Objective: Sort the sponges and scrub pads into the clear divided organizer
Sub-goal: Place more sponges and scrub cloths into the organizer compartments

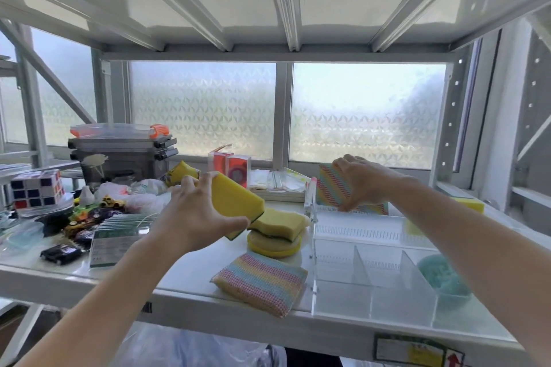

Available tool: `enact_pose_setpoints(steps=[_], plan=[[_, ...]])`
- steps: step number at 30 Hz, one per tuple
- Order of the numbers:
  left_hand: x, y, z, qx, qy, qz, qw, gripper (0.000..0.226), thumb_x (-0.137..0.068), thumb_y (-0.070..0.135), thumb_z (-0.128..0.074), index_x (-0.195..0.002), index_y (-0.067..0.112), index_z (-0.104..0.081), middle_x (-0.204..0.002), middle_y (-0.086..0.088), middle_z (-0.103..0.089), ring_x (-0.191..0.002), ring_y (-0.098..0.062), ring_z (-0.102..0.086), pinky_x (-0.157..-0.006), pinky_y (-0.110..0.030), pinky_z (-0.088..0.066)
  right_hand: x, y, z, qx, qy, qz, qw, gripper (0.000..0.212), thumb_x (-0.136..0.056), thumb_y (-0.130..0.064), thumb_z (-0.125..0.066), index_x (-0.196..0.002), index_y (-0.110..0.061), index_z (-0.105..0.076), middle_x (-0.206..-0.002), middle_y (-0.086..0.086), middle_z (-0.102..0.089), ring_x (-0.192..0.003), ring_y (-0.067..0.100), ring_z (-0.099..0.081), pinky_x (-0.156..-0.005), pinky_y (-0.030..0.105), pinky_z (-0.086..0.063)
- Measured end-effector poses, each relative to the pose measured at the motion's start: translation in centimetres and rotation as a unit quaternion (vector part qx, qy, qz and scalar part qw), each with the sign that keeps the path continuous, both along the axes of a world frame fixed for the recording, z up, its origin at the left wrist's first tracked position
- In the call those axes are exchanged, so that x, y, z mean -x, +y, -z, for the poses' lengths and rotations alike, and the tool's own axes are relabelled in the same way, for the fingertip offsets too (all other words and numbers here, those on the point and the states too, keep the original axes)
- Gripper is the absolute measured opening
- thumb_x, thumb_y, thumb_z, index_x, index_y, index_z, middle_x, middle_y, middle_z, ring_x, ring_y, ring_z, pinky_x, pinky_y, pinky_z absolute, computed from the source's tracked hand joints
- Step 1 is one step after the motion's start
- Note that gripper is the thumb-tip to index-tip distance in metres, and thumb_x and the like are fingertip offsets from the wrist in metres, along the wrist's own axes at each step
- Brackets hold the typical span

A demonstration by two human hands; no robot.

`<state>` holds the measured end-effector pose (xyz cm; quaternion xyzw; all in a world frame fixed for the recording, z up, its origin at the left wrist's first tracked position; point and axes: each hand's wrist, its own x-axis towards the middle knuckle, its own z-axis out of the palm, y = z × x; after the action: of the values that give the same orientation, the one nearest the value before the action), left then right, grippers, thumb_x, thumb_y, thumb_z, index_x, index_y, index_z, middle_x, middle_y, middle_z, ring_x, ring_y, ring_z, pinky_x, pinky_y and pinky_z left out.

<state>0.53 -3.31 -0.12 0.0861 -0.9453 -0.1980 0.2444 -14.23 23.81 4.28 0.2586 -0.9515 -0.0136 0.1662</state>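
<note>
Gripping a yellow sponge (235,198) with a dark green underside, the left hand (196,217) closes fingers and thumb around it above the white shelf (190,277), beside a heap of yellow sponges (277,232). The right hand (363,182) pinches a striped scrub pad (334,191), standing it on edge at the far end of the clear organizer (372,271). A second striped pad (262,280) lies left of the organizer; a teal scrubber (441,274) sits in its near right compartment.
</note>
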Motion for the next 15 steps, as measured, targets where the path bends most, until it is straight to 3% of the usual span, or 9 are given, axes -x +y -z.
enact_pose_setpoints(steps=[8,12,15], plan=[[0.33,0.89,0.14,-0.003,0.001,0.002,1.0,0.103,-0.063,0.061,-0.07,-0.145,0.027,-0.018,-0.133,-0.009,-0.033,-0.127,-0.028,-0.035,-0.097,-0.042,-0.04,-0.16,0.1,0.68,-0.03,-0.043,-0.003,0.999,0.112,-0.042,-0.06,-0.086,-0.133,-0.018,-0.039,-0.129,-0.002,-0.05,-0.115,0.017,-0.049,-0.096,0.027,-0.037],[0.22,0.99,0.1,-0.002,0.0,0.003,1.0,0.103,-0.063,0.061,-0.07,-0.145,0.027,-0.018,-0.134,-0.009,-0.033,-0.127,-0.028,-0.035,-0.098,-0.042,-0.04,-0.25,-0.29,0.9,-0.041,-0.041,-0.012,0.998,0.105,-0.047,-0.061,-0.084,-0.134,-0.022,-0.04,-0.128,-0.003,-0.051,-0.115,0.018,-0.052,-0.085,0.022,-0.032],[0.13,1.03,-0.08,-0.002,0.0,0.004,1.0,0.104,-0.062,0.062,-0.07,-0.145,0.027,-0.018,-0.134,-0.009,-0.033,-0.127,-0.028,-0.035,-0.098,-0.043,-0.04,-0.41,-0.13,0.51,-0.016,-0.05,-0.017,0.998,0.101,-0.056,-0.055,-0.083,-0.14,-0.024,-0.037,-0.138,-0.003,-0.048,-0.123,0.019,-0.049,-0.096,0.027,-0.037]])
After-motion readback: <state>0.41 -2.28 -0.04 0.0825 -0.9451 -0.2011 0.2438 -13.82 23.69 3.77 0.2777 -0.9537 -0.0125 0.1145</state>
